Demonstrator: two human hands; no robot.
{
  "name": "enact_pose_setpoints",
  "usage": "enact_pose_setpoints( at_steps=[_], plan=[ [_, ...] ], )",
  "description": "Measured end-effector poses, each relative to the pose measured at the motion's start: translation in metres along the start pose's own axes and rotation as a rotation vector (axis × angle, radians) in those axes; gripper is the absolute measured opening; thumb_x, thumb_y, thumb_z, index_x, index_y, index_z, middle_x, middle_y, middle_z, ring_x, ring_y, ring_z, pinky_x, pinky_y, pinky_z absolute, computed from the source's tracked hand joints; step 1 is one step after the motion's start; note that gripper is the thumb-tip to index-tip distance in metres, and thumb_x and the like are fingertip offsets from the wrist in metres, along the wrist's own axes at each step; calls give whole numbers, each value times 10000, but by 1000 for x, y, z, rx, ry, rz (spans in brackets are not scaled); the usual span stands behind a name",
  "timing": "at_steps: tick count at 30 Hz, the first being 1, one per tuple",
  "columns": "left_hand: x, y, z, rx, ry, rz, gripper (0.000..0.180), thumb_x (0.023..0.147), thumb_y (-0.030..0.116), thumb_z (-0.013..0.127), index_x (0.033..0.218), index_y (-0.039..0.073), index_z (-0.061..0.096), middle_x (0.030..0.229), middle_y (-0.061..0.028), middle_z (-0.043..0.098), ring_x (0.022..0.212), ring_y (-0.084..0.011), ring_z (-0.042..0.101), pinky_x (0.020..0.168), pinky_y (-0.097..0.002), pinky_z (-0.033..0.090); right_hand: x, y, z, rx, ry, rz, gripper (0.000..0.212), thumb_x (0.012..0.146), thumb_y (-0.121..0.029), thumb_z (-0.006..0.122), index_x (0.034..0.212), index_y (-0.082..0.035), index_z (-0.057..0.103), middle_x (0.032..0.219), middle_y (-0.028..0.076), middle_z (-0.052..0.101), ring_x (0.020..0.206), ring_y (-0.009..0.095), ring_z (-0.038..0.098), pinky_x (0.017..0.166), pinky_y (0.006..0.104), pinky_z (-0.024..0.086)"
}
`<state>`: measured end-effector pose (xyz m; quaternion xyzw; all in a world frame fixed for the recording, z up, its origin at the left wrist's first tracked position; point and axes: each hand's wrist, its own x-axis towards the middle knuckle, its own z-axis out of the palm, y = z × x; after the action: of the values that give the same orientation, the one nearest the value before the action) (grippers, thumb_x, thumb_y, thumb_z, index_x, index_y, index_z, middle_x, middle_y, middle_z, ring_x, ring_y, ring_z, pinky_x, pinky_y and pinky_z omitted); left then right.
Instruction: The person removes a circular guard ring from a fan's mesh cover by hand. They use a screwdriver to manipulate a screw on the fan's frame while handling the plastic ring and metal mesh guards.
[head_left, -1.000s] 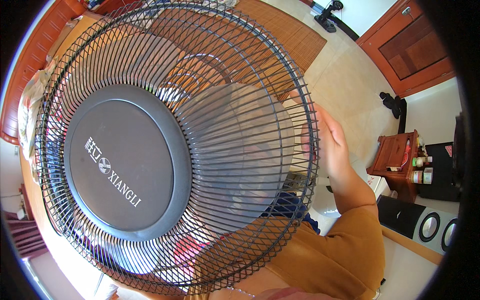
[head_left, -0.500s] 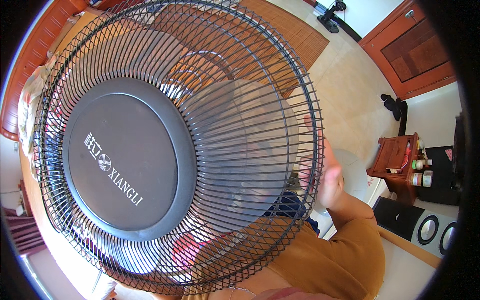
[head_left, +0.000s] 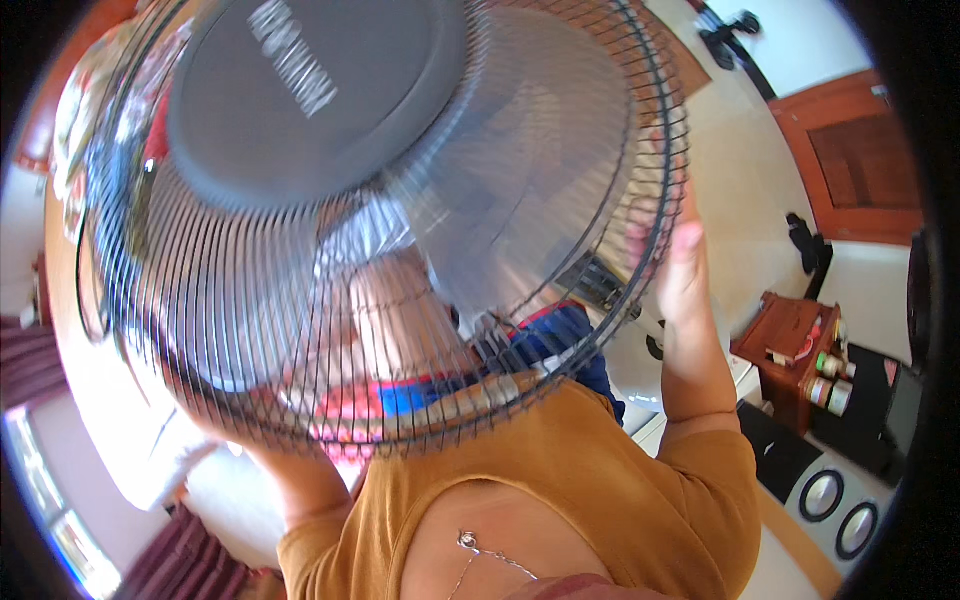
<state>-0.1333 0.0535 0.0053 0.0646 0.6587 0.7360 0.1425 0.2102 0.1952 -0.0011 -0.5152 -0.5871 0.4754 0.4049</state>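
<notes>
Step in hand, AFAICT: handling 1 round electric fan in black wire mesh, 11 o'clock in view. R. hand grasps its rim approx. 3 o'clock; L. forearm enters at 7, L. hand's lost behind blurred wires, grip can't tell. Next move prob. calls for firm hold both sides. Count: 1 dark-grey plastic hub cap, 2+ translucent grey blades, 1 black-and-silver box speaker, 4 o'clock.

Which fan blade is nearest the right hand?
The translucent blade on the right, between the dark centre cap and the right hand; another blade shows at lower left.
</notes>
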Motion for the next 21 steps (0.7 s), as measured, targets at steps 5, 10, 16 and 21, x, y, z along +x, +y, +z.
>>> enact_pose_setpoints(
  at_steps=[5,10,16,21],
  plan=[
    [-3,18,27,-51,71,-82,387,844,427,450,1036,124,595,793,-23,582,471,-94,446,377,-216,337,-1,-7,6,146,29,-121,705,858,-582,406,1332,-68,317,930,-15,508,730,42,451,625,177,394],
    [4,24,30,-304,-201,-47,326,900,226,384,1106,51,567,1048,-56,607,807,-171,621,586,-225,497,3,-9,7,56,37,-8,513,899,-522,374,1195,-115,471,599,-72,442,453,5,376,386,138,266],
    [10,20,25,-350,-277,76,329,876,155,387,1087,-33,555,978,-136,615,845,-212,616,713,-323,525,2,-15,16,13,82,-65,624,843,-666,304,853,-96,559,580,-40,476,403,17,351,350,167,211],
    [4,20,28,-404,-330,112,359,864,118,336,1109,-55,534,997,-146,608,872,-216,606,774,-304,492,-3,-15,32,207,140,-207,632,866,-638,286,993,-92,578,596,-72,476,408,3,328,355,164,194]
  ],
)
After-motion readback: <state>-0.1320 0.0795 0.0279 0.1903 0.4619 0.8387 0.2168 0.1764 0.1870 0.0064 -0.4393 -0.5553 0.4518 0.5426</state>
